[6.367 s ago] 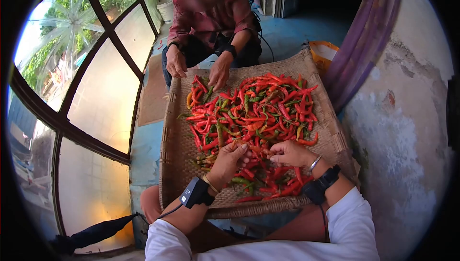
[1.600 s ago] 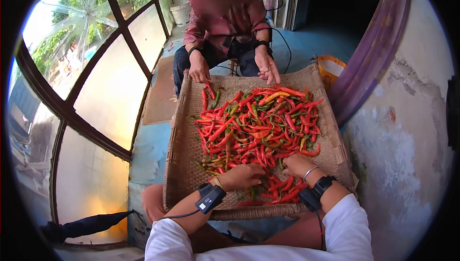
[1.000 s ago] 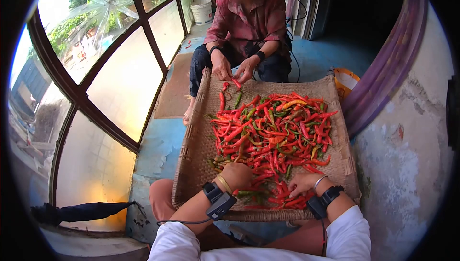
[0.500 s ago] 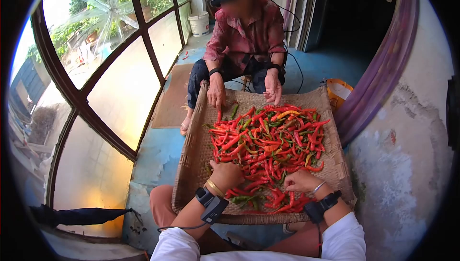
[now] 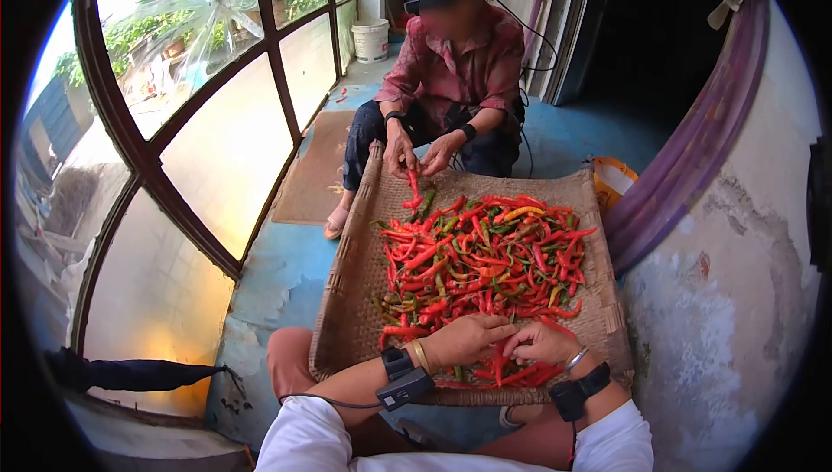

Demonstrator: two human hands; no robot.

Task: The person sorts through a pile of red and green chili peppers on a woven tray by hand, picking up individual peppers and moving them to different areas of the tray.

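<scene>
A wide woven basket tray point(image 5: 348, 299) lies before me, heaped with red chili peppers point(image 5: 485, 264), with some green and orange ones among them. My left hand point(image 5: 468, 339) and my right hand point(image 5: 546, 344) come together over its near side. Both hands' fingers are closed at a red chili pepper point(image 5: 499, 363) that points down between them; the fingers partly hide its upper end. More red peppers lie just under my hands.
Across the tray sits a person point(image 5: 459, 65) holding a red pepper point(image 5: 413, 190) in both hands. A window frame point(image 5: 152, 160) runs along the left. A purple curtain point(image 5: 693, 151) and an orange-rimmed bucket point(image 5: 611, 179) are at right, a white bucket point(image 5: 371, 41) behind.
My left hand has moved right from the tray's left part to meet my right hand. The other person's hands have come together and lifted a red pepper.
</scene>
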